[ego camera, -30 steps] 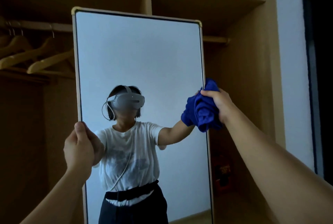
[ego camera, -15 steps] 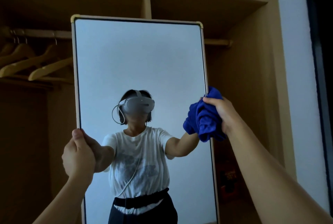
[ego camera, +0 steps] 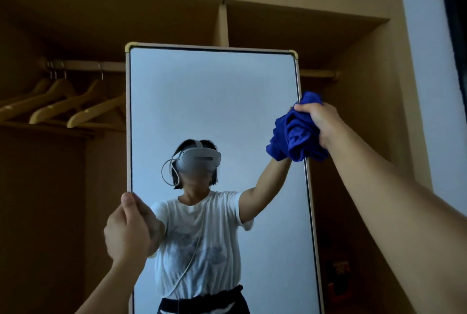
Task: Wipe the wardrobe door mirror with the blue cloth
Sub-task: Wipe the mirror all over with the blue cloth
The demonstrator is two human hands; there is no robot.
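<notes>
Two bare hands share the job. The left hand (ego camera: 126, 227) is wrapped round the left edge of the tall, pale-framed wardrobe door mirror (ego camera: 214, 101), thumb up along the frame and fingers curled behind it. The right hand (ego camera: 319, 124) is closed round a crumpled, deep-blue soft cloth (ego camera: 293, 134), which sits bunched against the mirror's right edge, roughly a third of the way down from the top corner.

Judged from its folds, the cloth is light and limp, with no stiffness of its own; it will go wherever the palm pushes it and will spill out of a loose grasp. Gathered into a wad as it is now, it probably gives a small, uneven contact patch, so flattening it under an open palm would likely cover more glass per stroke.

The mirror is the opposite: rigid, smooth and slippery on its face, and breakable. It seems to stand free of the open wooden wardrobe (ego camera: 353, 136) behind it, so it may swing or tilt under a push, which makes the steadying grip on the frame sensible. Holding by the frame rather than the glass also avoids fresh fingermarks.

Wooden coat hangers (ego camera: 63, 106) hang on the rail to the left, well apart from the work.
</notes>
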